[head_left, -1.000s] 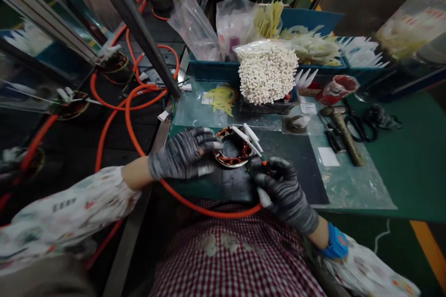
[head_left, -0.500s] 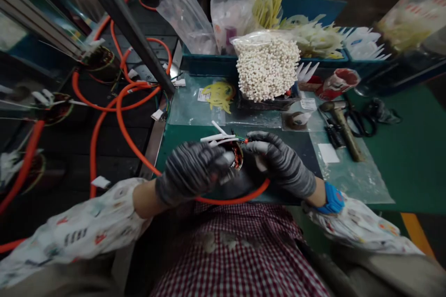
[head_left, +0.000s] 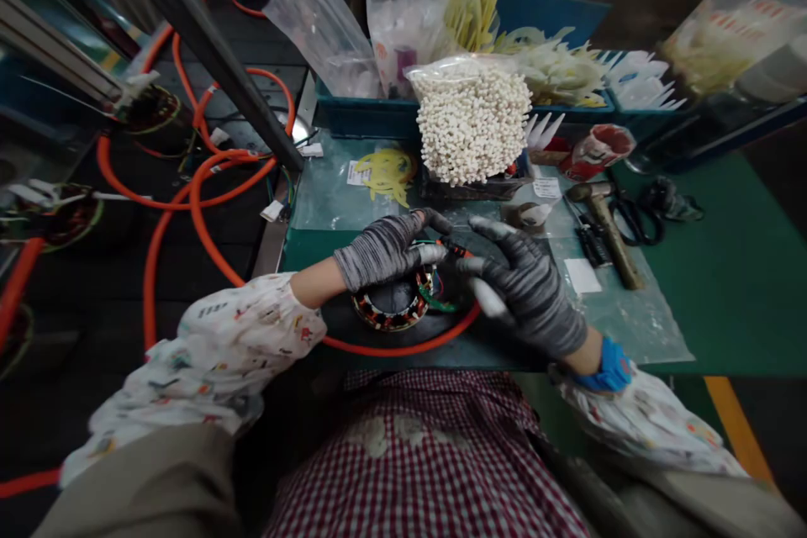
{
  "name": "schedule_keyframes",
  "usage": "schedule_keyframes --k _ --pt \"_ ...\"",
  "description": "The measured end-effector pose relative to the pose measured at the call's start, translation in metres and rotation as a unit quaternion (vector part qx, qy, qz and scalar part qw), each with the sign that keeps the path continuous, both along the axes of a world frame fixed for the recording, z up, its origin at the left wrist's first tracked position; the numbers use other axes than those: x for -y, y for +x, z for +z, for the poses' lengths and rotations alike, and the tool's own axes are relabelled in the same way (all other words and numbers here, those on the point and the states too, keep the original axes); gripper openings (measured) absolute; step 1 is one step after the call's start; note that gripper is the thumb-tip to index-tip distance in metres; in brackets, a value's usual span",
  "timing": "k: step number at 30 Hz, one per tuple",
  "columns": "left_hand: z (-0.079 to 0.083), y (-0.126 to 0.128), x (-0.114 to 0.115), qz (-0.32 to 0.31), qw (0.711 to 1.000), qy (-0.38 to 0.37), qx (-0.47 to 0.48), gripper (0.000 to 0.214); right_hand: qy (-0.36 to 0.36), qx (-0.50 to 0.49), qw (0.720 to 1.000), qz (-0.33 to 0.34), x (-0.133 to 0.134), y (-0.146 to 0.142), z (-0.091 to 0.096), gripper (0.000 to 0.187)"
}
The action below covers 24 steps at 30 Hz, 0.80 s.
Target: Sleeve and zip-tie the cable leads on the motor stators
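A wound copper stator ring (head_left: 391,320) lies on the dark mat, with green and thin coloured wires at its right side. Over its far side reaches my left hand (head_left: 392,250) in a grey striped glove, thumb and forefinger stretched apart beside the end of an orange cable (head_left: 435,345). To the right of that cable end is my right hand (head_left: 526,290), gloved alike, with fingers spread and slightly blurred. Dark and orange bits show between the two hands' fingertips, too small to make out. My left hand hides part of the ring and its wires.
A bag of white bead-like pieces (head_left: 472,122) stands behind the hands. Yellow sleeving (head_left: 386,172) lies left of it. At right are a hammer (head_left: 614,239), scissors (head_left: 638,218) and a red can (head_left: 596,153). More orange cable (head_left: 200,223) loops beyond the left table edge.
The stator, tilted in my left hand before, now lies flat on the mat. My left hand has moved right and away from me; my right hand has let go of the wire ends and spread.
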<state>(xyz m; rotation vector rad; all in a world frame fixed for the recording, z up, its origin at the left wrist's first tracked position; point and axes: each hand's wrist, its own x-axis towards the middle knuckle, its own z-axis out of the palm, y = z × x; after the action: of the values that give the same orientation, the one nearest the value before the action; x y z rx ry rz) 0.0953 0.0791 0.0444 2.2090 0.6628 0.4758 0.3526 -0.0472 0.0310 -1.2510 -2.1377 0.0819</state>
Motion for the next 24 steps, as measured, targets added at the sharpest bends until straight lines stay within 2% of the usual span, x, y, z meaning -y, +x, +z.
schedule_keyframes --k 3,5,8,10,11,13,14,16,18,20,22,24 --pt "0.000 0.001 0.002 0.001 0.999 -0.033 0.001 0.034 -0.007 0.020 1.000 -0.001 0.025 -0.010 -0.010 0.029" --pt "0.002 0.001 0.005 0.012 1.000 -0.022 0.000 0.036 0.004 0.015 1.000 -0.014 0.038 -0.015 -0.017 0.023" --pt "0.006 -0.004 0.018 0.034 0.992 0.114 0.031 0.056 0.004 -0.059 0.998 -0.023 0.050 -0.017 -0.023 0.010" --pt "0.005 -0.009 0.033 0.001 0.971 0.230 0.066 0.076 -0.039 -0.141 0.989 -0.020 0.055 -0.017 -0.022 0.005" --pt "0.004 -0.011 0.042 -0.023 0.959 0.274 0.071 0.074 -0.070 -0.184 0.980 -0.014 0.057 -0.017 -0.020 0.005" --pt "-0.001 -0.014 0.057 -0.049 0.946 0.315 0.052 0.046 -0.133 -0.251 0.959 0.004 0.062 -0.018 -0.017 0.007" --pt "-0.003 -0.015 0.063 -0.044 0.948 0.313 0.028 0.031 -0.152 -0.270 0.951 0.010 0.064 -0.019 -0.015 0.008" --pt "-0.006 -0.016 0.067 -0.032 0.960 0.278 -0.010 0.024 -0.150 -0.276 0.949 -0.001 0.067 -0.022 -0.011 0.011" --pt "-0.005 -0.017 0.063 -0.040 0.974 0.221 -0.032 0.028 -0.105 -0.245 0.964 -0.009 0.069 -0.025 -0.006 0.032" --pt "-0.001 -0.017 0.055 -0.061 0.981 0.179 -0.035 0.027 -0.070 -0.196 0.977 0.034 0.070 -0.027 0.000 0.052" --pt "0.003 -0.017 0.050 -0.089 0.985 0.145 -0.031 0.023 -0.094 -0.164 0.978 0.084 0.068 -0.030 0.007 0.045" --pt "0.006 -0.017 0.050 -0.099 0.987 0.127 -0.015 0.020 -0.141 -0.160 0.972 0.095 0.067 -0.033 0.013 0.032"
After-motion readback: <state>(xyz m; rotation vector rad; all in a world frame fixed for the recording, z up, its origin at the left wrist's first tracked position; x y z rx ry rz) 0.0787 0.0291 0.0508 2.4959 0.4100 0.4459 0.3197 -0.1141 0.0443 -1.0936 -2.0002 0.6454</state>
